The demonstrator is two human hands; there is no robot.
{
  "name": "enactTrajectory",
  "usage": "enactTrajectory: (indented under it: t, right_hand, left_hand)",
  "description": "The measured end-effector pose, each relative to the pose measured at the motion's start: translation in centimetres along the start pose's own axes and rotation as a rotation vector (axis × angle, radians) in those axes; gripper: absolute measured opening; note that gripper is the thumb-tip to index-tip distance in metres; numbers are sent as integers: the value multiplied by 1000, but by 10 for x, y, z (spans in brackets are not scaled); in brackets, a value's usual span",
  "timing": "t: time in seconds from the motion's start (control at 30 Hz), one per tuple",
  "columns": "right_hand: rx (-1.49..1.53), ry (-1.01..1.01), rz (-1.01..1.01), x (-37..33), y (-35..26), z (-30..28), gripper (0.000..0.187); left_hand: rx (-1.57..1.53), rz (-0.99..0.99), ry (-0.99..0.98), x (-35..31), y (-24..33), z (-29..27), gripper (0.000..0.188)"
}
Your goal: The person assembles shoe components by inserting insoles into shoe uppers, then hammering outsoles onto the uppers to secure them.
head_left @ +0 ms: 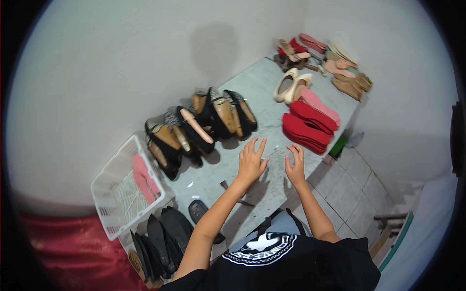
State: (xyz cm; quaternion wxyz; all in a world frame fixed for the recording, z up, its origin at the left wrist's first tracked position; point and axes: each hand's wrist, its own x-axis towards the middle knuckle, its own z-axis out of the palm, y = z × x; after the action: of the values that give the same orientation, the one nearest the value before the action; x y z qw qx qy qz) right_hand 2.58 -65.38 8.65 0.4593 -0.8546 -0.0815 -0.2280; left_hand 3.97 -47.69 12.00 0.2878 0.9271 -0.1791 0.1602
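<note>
Both my hands are raised above the grey table, empty, with fingers spread. My left hand is just right of and nearer than a row of black shoes, some with tan insides or shoe forms showing. Close to the red soles, but apart from them, is my right hand. A slim dark tool lies partly hidden behind my left forearm. One dark insole-shaped piece rests left of that forearm.
At left a white plastic basket holds pink pieces; several black soles stand nearer me. Toward the far right are cream shoes, a pink sole and brown shoes. A wooden stool-like frame stands on the tiled floor.
</note>
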Motion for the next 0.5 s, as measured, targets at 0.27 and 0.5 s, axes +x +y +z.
enactTrajectory:
  t: [0.27, 0.5]
  right_hand:
    - [-147, 155, 42, 32, 110, -96, 30]
    - [-289, 165, 103, 74, 199, -150, 31]
  left_hand:
    - [17, 186, -438, 55, 87, 118, 103]
    - [40, 103, -637, 96, 127, 187, 119]
